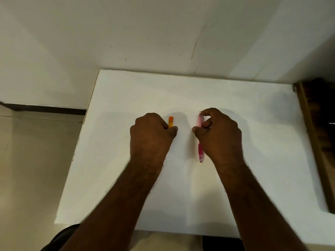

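I see the pink pen (200, 151) at mid-bench, tip toward me, w/ the right hand (220, 135) pinching its upper barrel btwn thumb and curled fingers. Beside it, not touching, the left hand (150, 136) is curled round an orange pen (171, 121), of which only the far end shows. Hands are apart on the white bench (262, 151). Can't tell if either pen is lifted.

Wall (126, 33): white, marked with scuffs.
Table (235, 98): white, set against the wall.
Floor (36, 160): beige tiles, edged by dark skirting (45, 108).
Right: wooden furniture (311, 133), partly seen.
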`<action>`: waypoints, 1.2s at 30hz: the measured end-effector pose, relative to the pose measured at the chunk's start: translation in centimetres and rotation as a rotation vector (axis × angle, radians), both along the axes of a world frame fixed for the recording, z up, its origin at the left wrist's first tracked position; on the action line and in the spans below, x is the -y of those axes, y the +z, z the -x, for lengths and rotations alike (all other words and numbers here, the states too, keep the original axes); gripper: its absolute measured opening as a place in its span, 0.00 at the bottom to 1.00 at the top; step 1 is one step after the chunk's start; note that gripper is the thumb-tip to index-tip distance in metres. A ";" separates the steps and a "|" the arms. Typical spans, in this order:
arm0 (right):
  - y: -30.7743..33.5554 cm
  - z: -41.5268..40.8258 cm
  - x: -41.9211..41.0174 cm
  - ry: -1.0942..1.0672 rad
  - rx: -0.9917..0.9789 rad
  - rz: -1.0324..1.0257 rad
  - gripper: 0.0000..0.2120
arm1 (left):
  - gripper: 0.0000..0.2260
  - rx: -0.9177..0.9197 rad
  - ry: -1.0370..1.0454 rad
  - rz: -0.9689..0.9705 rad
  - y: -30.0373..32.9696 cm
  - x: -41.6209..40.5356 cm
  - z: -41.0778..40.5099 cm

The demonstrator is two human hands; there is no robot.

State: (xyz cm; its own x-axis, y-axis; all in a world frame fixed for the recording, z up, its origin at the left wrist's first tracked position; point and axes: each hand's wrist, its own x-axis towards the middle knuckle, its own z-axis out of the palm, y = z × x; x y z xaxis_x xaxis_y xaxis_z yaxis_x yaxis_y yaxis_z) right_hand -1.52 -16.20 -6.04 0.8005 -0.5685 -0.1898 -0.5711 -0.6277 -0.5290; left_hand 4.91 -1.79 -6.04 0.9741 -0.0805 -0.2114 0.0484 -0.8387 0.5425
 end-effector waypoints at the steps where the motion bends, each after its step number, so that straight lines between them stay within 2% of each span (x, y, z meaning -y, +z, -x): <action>1: 0.0 0.0 0.0 -0.003 0.003 0.003 0.19 | 0.13 0.001 -0.004 -0.004 0.0 0.0 0.0; 3: 0.0 0.0 0.0 -0.039 0.032 -0.027 0.18 | 0.15 0.003 -0.010 -0.011 0.0 0.1 -0.1; 5: 0.1 -0.1 0.3 -0.134 0.101 -0.175 0.17 | 0.16 0.025 0.001 0.003 0.2 0.0 -0.2; 8: 0.7 -0.6 0.6 -0.308 0.302 -0.706 0.08 | 0.17 0.108 0.040 0.068 0.7 -0.2 -0.3; 11: 1.7 -0.8 0.9 -0.388 0.507 -1.202 0.08 | 0.15 0.174 0.067 0.180 1.3 -0.2 -0.5; 13: 2.4 -0.8 1.2 -0.373 0.605 -1.444 0.09 | 0.13 0.186 0.063 0.237 1.5 -0.2 -0.6; 16: 3.0 -0.7 1.3 -0.240 0.734 -1.680 0.10 | 0.10 0.194 0.035 0.296 1.7 -0.2 -0.6; 18: 3.4 -0.5 1.4 -0.164 0.781 -1.768 0.10 | 0.10 0.199 0.025 0.338 1.8 -0.1 -0.6; 21: 3.6 -0.3 1.4 -0.122 0.790 -1.835 0.23 | 0.09 0.192 0.018 0.383 1.8 0.0 -0.5; 23: 3.7 -0.2 1.5 -0.122 0.804 -1.840 0.26 | 0.09 0.182 0.013 0.398 1.8 0.0 -0.5; 28: 4.0 -0.3 1.5 -0.118 0.828 -1.805 0.19 | 0.08 0.174 -0.018 0.402 1.7 0.1 -0.4; 36: 4.1 -0.4 1.1 -0.132 0.803 -1.777 0.21 | 0.08 0.157 -0.036 0.401 1.5 0.1 -0.4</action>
